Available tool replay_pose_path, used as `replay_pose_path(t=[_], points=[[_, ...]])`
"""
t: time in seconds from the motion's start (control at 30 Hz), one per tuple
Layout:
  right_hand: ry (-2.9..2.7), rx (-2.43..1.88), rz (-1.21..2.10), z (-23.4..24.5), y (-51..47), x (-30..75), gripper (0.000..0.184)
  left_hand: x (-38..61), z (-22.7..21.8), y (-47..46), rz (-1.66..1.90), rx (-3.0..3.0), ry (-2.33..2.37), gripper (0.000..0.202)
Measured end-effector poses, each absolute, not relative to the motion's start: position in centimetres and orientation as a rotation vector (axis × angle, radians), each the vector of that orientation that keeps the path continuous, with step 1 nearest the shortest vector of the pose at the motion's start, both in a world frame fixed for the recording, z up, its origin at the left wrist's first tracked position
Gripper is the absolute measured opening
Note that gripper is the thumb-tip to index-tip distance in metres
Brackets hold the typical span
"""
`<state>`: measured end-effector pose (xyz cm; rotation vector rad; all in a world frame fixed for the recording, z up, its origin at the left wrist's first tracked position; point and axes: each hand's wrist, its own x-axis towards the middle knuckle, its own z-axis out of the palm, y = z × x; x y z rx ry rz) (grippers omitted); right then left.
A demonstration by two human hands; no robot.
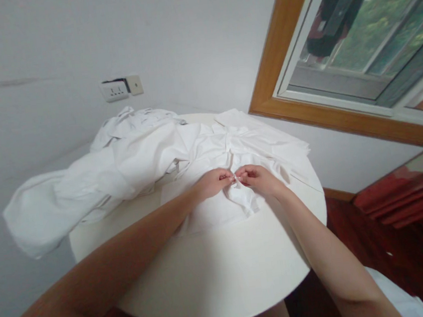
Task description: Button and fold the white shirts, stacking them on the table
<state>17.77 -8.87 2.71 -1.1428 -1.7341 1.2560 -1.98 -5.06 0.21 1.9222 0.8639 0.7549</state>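
Note:
A white garment [136, 161], like a shirt, lies spread over the far half of a round white table [216, 279]. One sleeve or side hangs off the table's left edge. My left hand [214, 182] and my right hand [257, 178] meet at the middle of the garment, fingertips touching. Both hands are closed in a pinch on a small fold of the white cloth, perhaps at a button, which is too small to make out.
A white wall stands behind the table with a socket plate [119, 89]. A wood-framed window [355, 52] is at the upper right. Dark red wooden floor [394, 240] lies to the right of the table.

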Motion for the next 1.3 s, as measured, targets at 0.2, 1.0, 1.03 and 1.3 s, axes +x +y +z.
replay_pose_path(t=[0.2, 1.0, 1.03, 1.3], points=[[-1.777, -1.136, 1.131, 2.3, -8.9, 17.4, 0.024, -2.0, 0.2, -5.1, 0.719, 1.951, 0.906, 0.016], [-2.157, -1.242, 0.374, 2.9, -9.9, 15.8, 0.012, -1.7, 1.2, -5.9, 0.718, 2.104, 1.088, 0.027], [-2.159, -1.24, 0.374, 2.9, -9.9, 15.8, 0.012, -1.7, 1.2, -6.0, 0.719, 2.112, 1.104, 0.027], [-2.091, -1.248, 0.419, 2.7, -9.8, 15.7, 0.01, -1.6, 1.4, -6.0, 0.734, 2.101, 1.161, 0.02]])
